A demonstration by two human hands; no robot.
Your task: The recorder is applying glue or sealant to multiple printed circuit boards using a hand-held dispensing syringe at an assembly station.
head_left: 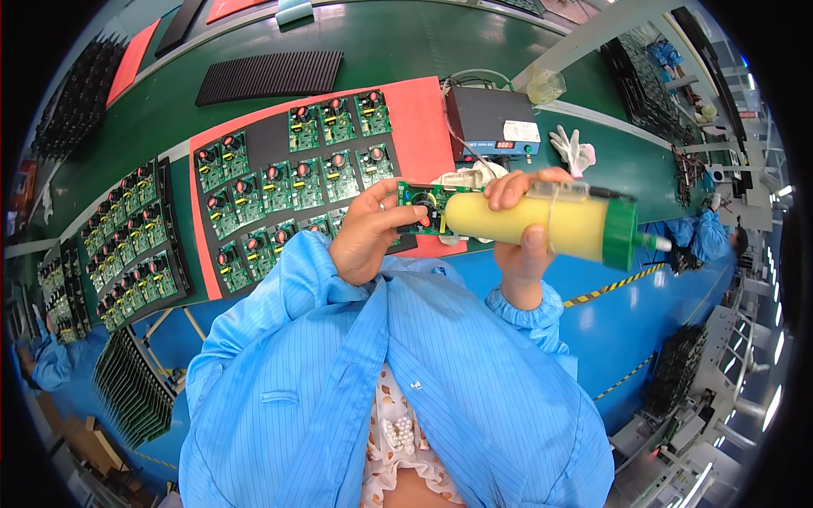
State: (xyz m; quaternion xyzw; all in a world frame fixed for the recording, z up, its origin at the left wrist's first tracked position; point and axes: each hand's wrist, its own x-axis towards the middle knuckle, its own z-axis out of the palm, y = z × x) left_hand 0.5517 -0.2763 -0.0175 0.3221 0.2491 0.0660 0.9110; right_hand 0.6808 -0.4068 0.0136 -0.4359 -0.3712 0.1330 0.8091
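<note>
Holding the board (421,206) steady matters most: the left hand (370,234) pinches this green circuit board by its edge, at about 12 o'clock from the chest. The right hand (523,229) is wrapped around a yellow syringe (542,224), nozzle end against the board. Judged best practice: brace both wrists and press evenly. Beyond, at 11 o'clock, a red mat (423,118) carries rows of boards on the green bench (406,46); a control box (491,123) sits at 1 o'clock. Blue floor lies below.
</note>
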